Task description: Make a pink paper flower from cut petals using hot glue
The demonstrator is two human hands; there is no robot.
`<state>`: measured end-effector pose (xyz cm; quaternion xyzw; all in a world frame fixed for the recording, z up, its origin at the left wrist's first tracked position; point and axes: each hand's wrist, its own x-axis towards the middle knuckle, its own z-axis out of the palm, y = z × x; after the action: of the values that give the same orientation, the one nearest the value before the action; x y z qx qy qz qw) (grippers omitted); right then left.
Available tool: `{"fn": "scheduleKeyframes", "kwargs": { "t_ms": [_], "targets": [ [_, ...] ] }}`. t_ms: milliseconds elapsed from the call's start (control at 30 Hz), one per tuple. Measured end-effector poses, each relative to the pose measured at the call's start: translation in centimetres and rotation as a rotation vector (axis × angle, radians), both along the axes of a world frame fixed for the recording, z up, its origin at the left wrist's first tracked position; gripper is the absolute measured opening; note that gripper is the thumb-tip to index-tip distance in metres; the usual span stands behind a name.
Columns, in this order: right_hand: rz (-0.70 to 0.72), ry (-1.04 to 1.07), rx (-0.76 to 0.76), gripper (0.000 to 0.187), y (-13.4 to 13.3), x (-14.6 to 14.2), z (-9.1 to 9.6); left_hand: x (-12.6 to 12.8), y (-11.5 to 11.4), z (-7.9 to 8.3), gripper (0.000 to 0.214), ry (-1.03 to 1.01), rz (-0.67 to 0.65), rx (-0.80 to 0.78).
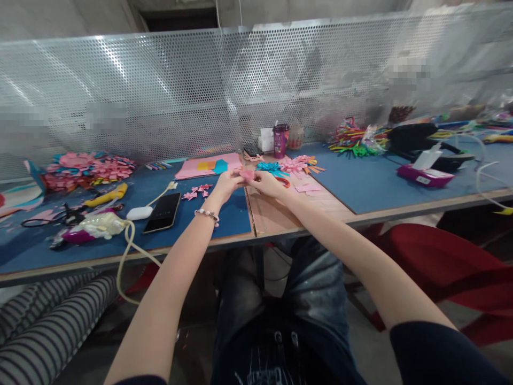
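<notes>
Between both hands, over the table's middle seam, is a small piece of pink paper (247,175). My left hand (228,184) pinches it from one side, and my right hand (264,183) grips its other side. Its exact folded shape is too small to make out. Beside my right hand lie orange-handled scissors (284,182), partly hidden. Just beyond are blue paper strips (270,169) and a bunch of pink paper pieces (296,164). Several cut pink paper shapes (197,191) lie to the left of my left hand.
A phone (162,213), a white case (139,213) and a glue gun (94,225) with its cable lie left. Coloured paper sheets (208,166) and a purple cup (280,140) stand farther back. A perforated metal screen (160,91) borders the table. A red chair (444,267) is at right.
</notes>
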<state>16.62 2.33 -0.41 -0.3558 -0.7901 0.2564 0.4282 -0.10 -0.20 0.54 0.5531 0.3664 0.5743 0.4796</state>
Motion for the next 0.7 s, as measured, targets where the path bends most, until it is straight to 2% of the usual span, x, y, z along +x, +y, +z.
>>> {"fn": "scheduleKeyframes", "kwargs": {
  "t_ms": [133,267,467,700],
  "targets": [
    [-0.002,-0.03,0.061,0.026,0.2,-0.1,-0.1,-0.1,0.2,0.0,0.026,-0.027,0.031,-0.009],
    [0.015,-0.054,0.057,0.029,0.4,-0.1,-0.2,-0.4,0.3,0.0,0.027,-0.018,0.033,-0.033],
    [0.046,-0.053,0.026,0.026,0.6,0.1,-0.5,-0.5,0.0,0.1,0.02,0.056,0.029,-0.074],
    [0.068,-0.059,0.076,0.019,1.0,0.0,-0.6,0.0,-0.5,0.4,0.021,0.158,0.06,-0.073]
  ]
}}
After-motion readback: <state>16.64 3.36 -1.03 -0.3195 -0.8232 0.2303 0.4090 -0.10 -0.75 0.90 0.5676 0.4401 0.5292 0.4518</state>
